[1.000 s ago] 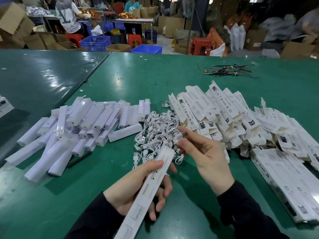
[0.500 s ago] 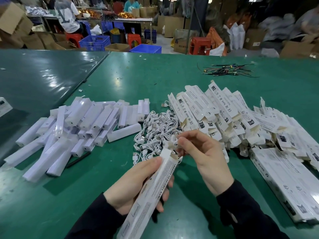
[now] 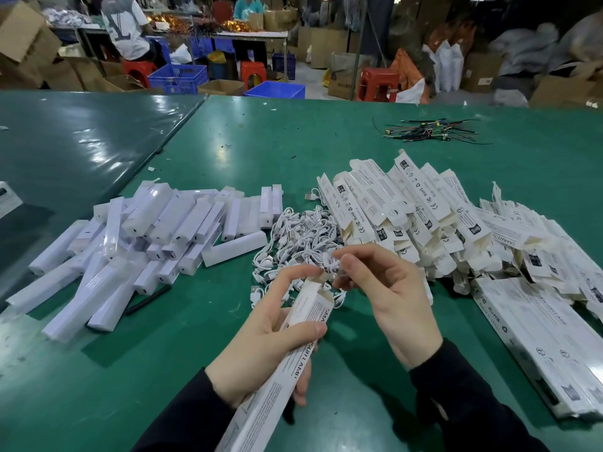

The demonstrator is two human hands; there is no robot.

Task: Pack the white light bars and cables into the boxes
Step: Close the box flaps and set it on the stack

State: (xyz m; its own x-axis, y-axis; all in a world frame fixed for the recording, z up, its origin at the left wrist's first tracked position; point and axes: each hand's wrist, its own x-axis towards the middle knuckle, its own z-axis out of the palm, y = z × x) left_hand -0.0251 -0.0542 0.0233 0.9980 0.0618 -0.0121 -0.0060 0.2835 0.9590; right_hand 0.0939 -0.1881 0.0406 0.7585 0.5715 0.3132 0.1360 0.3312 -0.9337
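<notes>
My left hand (image 3: 261, 347) grips a long white printed box (image 3: 287, 363) that slants up toward the centre, its open end by my fingertips. My right hand (image 3: 388, 298) pinches a coiled white cable (image 3: 332, 267) just at that open end. Behind my hands lies a heap of white cables (image 3: 300, 236). White light bars (image 3: 137, 243) in clear wrap are piled on the left. Several empty boxes (image 3: 408, 210) with open flaps are fanned out on the right.
A flat stack of closed boxes (image 3: 548, 340) lies at the right near edge on the green table (image 3: 98, 370). Loose coloured wires (image 3: 427, 130) lie far back. A black stick (image 3: 146, 300) sits by the bars. People and crates fill the background.
My left hand turned the box so its printed side faces up and slid up along it. My right hand picked up a cable and brought it to the box's open end.
</notes>
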